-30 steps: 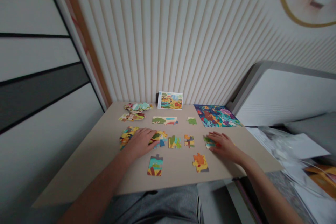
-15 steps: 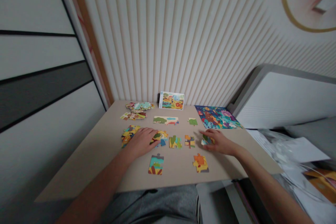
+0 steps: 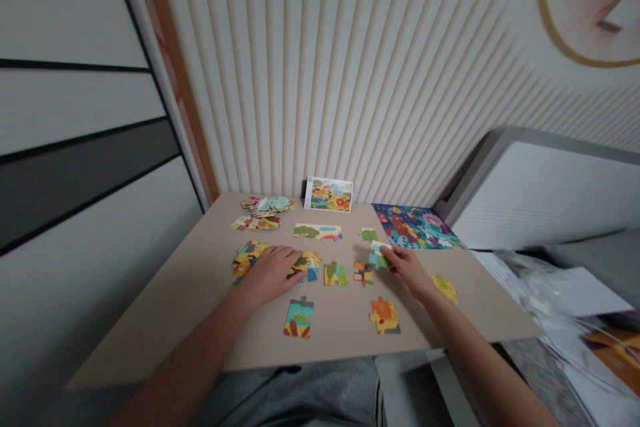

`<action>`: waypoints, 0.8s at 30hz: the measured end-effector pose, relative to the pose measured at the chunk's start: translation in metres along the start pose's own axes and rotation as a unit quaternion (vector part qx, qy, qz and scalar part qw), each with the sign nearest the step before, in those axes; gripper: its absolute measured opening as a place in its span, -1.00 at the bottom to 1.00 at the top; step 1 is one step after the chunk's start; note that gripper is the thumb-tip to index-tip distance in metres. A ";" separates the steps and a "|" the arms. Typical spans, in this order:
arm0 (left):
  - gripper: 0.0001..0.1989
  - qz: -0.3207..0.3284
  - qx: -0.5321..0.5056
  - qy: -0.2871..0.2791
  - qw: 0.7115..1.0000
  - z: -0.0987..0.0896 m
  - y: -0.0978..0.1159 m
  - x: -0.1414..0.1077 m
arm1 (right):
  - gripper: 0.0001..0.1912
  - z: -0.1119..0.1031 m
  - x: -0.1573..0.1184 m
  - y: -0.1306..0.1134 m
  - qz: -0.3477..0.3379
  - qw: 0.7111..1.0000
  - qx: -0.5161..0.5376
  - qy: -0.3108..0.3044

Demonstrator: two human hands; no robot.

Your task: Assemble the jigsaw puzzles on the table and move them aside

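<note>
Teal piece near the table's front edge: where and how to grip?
Probably pinch the teal piece by its left and right edges, from above and the near side: it lies flat, those edges look fairly straight, and a knob juts from its far edge.

Open tabletop left, puzzle pieces mid-table

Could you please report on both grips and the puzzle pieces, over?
Right grip: pinching blue-and-green puzzle piece. Left grip: over loose pieces, hold unclear. Possibly in the way: green piece just beyond the held one.
</note>
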State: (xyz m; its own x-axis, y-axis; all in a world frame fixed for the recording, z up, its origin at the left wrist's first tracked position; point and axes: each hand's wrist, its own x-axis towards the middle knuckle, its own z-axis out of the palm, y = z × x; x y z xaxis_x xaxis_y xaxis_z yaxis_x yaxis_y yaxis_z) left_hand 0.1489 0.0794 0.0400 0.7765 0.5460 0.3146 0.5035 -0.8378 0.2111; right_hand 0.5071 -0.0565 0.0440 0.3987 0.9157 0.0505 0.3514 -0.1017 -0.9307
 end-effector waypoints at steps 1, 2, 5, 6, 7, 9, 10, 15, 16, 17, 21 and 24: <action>-0.61 0.001 0.000 -0.001 1.000 0.000 0.000 0.000 | -0.48 -0.001 -0.001 0.000 -0.013 1.000 -0.016 0.001; -0.61 0.002 0.001 -0.003 1.000 0.000 0.000 0.000 | -0.48 -0.001 -0.002 0.000 -0.023 0.999 -0.029 0.000; -0.60 0.000 0.005 -0.005 1.000 -0.001 0.001 0.000 | -0.49 -0.003 -0.002 -0.001 -0.039 0.998 -0.046 -0.016; -0.60 0.000 0.005 -0.004 1.000 -0.001 0.001 0.000 | -0.50 -0.004 -0.001 -0.001 -0.042 0.998 -0.045 -0.023; -0.60 0.000 0.005 -0.004 1.000 -0.001 0.001 0.000 | -0.51 -0.004 0.001 -0.001 -0.044 0.998 -0.040 -0.029; -0.61 0.002 0.003 -0.003 1.000 -0.001 0.001 0.000 | -0.53 -0.004 0.004 0.001 -0.046 0.998 -0.029 -0.037; -0.61 0.004 0.003 -0.002 1.000 -0.001 0.001 0.001 | -0.54 -0.004 0.006 0.002 -0.047 0.998 -0.025 -0.038; -0.62 0.004 0.006 0.000 1.000 -0.002 0.002 0.001 | -0.47 0.000 0.013 0.005 -0.049 0.998 -0.008 -0.031; -0.62 0.004 0.006 0.001 1.000 -0.002 0.002 0.001 | -0.43 0.000 0.015 0.005 -0.051 0.998 -0.009 -0.026; -0.62 0.005 0.006 0.001 1.000 -0.002 0.002 0.001 | -0.41 0.001 0.018 0.003 -0.056 0.998 -0.014 -0.019; -0.62 0.006 0.005 0.004 1.000 -0.002 0.002 0.000 | -0.42 0.006 0.034 -0.006 -0.095 0.994 -0.060 0.003; -0.63 0.006 0.009 0.007 1.000 -0.001 0.002 -0.001 | -0.43 0.012 0.044 -0.007 -0.116 0.990 -0.080 0.011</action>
State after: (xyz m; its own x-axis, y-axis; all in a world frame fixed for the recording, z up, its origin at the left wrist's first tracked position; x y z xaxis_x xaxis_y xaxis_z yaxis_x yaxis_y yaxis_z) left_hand 0.1491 0.0775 0.0413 0.7774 0.5359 0.3293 0.5010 -0.8441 0.1912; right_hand 0.5119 -0.0109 0.0489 0.3082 0.9134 0.2659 0.5650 0.0491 -0.8236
